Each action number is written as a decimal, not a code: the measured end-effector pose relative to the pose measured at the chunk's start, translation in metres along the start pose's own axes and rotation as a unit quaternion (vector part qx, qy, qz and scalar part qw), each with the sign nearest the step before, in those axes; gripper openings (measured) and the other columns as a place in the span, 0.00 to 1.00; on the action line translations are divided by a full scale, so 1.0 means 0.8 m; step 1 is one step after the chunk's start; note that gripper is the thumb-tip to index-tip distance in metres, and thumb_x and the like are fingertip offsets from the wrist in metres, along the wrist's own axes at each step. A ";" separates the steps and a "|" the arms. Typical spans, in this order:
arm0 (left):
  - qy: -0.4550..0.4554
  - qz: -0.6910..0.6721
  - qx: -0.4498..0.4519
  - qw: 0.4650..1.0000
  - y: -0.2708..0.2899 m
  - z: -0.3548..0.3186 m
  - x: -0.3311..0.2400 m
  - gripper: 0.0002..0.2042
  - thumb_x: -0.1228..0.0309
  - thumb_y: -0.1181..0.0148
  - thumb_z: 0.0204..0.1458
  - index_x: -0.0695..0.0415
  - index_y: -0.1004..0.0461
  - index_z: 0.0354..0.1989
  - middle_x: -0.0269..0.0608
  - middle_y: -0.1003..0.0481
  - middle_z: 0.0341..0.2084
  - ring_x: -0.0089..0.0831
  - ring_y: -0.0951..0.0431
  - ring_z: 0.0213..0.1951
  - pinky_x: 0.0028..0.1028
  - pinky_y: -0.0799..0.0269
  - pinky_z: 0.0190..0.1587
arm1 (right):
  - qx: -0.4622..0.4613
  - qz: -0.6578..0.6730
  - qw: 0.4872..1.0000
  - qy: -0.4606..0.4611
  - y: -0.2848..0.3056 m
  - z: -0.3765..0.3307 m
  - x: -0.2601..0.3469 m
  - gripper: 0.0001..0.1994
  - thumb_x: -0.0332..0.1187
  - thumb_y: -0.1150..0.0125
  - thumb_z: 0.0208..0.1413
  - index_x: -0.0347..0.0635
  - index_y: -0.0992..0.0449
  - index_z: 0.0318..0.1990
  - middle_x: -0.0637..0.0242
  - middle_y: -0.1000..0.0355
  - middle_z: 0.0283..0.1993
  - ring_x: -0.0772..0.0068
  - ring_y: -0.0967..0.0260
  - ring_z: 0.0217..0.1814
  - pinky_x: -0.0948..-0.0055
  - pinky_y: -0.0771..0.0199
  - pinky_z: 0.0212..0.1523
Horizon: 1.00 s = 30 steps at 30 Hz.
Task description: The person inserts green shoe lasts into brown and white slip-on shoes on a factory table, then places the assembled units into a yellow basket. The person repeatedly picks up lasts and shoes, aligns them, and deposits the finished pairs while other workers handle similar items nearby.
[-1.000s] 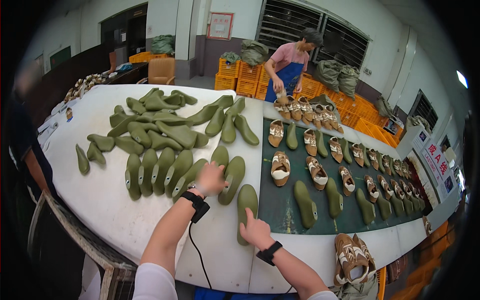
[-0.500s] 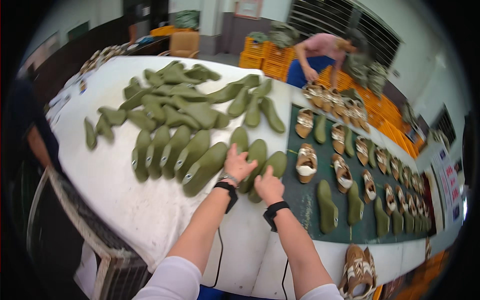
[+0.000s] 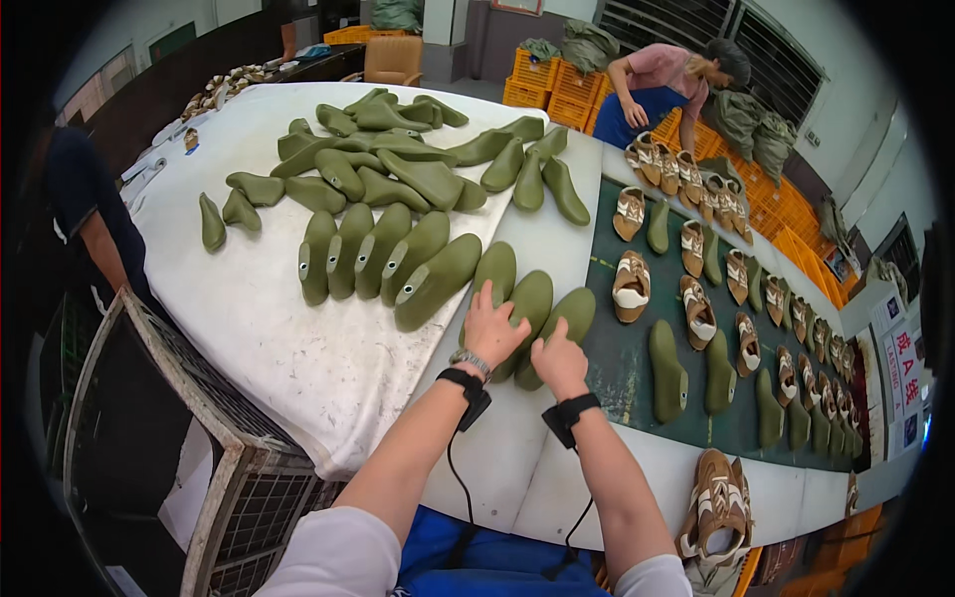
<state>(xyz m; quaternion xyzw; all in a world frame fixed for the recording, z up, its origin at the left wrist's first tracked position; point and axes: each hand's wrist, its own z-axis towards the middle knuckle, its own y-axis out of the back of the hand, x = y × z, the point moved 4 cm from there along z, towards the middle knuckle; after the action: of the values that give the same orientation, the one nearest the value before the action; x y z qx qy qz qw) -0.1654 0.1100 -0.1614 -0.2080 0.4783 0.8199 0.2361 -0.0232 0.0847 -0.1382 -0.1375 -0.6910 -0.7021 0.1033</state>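
Three green shoe lasts stand together on the white board in front of me: a left one (image 3: 493,266), a middle one (image 3: 532,296) and a right one (image 3: 577,310). My left hand (image 3: 491,332) grips across the left and middle lasts, its fingers spread over their near sides. Closed around the near part of the right last is my right hand (image 3: 559,362), its index finger along the surface. The palms hide the lower parts of these lasts. Just to the left, a row of several green lasts (image 3: 438,282) stands on a white cloth (image 3: 288,383).
Several lasts lie piled (image 3: 398,164) farther back. To the right, a green conveyor belt (image 3: 622,383) carries lasts and brown-and-white shoes (image 3: 631,286). A pair of shoes (image 3: 718,502) sits at the near right edge. A wire cage (image 3: 214,497) stands near left; a co-worker (image 3: 657,85) bends over shoes opposite.
The three lasts under my hands have slid nearer to me, past the row on the left, with both hands moving along. My view has shifted slightly. The co-worker has straightened a little.
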 end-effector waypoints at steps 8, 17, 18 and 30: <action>0.023 -0.024 0.020 0.999 0.046 -0.057 0.005 0.23 0.53 0.38 0.43 0.60 0.21 0.41 0.66 0.44 0.61 0.55 0.39 0.60 0.39 0.41 0.62 | 0.035 -0.001 0.999 0.016 0.004 -0.049 0.002 0.34 0.48 0.51 0.55 0.35 0.47 0.64 0.44 0.24 0.35 0.44 0.25 0.39 0.54 0.26 0.42; 0.040 -0.038 0.024 0.998 0.055 -0.063 0.001 0.25 0.52 0.36 0.42 0.59 0.22 0.44 0.64 0.44 0.61 0.54 0.38 0.60 0.38 0.38 0.61 | 0.061 -0.057 0.995 0.062 0.015 -0.037 -0.007 0.29 0.59 0.53 0.57 0.48 0.31 0.57 0.43 0.31 0.52 0.42 0.33 0.55 0.52 0.29 0.49; 0.047 -0.051 0.026 0.997 0.055 -0.063 0.001 0.25 0.52 0.35 0.42 0.58 0.22 0.44 0.64 0.44 0.61 0.54 0.38 0.60 0.39 0.38 0.61 | 0.047 -0.045 0.996 0.061 0.012 -0.035 -0.008 0.28 0.59 0.52 0.57 0.49 0.31 0.57 0.42 0.35 0.56 0.40 0.37 0.58 0.51 0.31 0.52; 0.045 -0.021 0.000 0.999 0.049 -0.065 0.002 0.22 0.54 0.35 0.43 0.58 0.21 0.41 0.63 0.42 0.61 0.54 0.35 0.58 0.39 0.35 0.58 | -0.043 0.086 0.992 0.084 -0.032 -0.029 -0.016 0.25 0.45 0.44 0.54 0.49 0.33 0.59 0.41 0.44 0.64 0.31 0.46 0.63 0.51 0.35 0.59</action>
<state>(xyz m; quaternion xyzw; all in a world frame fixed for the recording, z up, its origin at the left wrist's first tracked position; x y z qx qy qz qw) -0.1834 0.0476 -0.1590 -0.2549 0.4844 0.8042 0.2318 -0.0211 0.0619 -0.1669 -0.1413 -0.6348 -0.7288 0.2144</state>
